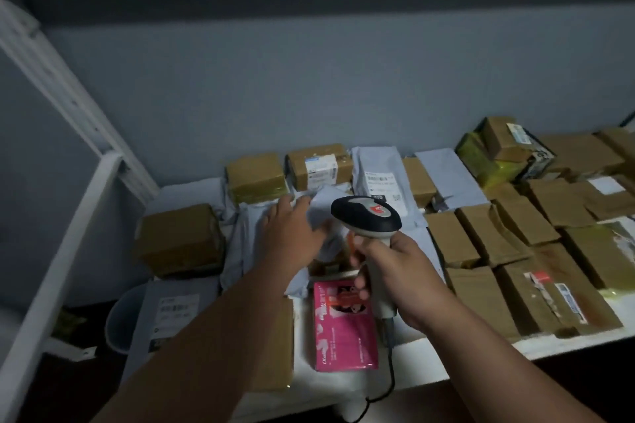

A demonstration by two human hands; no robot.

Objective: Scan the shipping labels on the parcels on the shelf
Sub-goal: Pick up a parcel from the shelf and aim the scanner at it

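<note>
A barcode scanner [367, 216] (head pointed away) is being gripped by the right hand [395, 271]; a grey mailer bag [319, 206] is being grasped by the left hand [292, 233], just beside it.

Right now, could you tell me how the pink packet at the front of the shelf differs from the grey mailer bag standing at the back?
The pink packet is bright pink and printed; the grey mailer bag is plain pale grey. The pink packet lies flat by the front edge, while the grey mailer bag leans upright against the wall. The grey mailer bag shows a white barcode label; the pink packet shows no shipping label here. Both sit untouched on the shelf.
</note>
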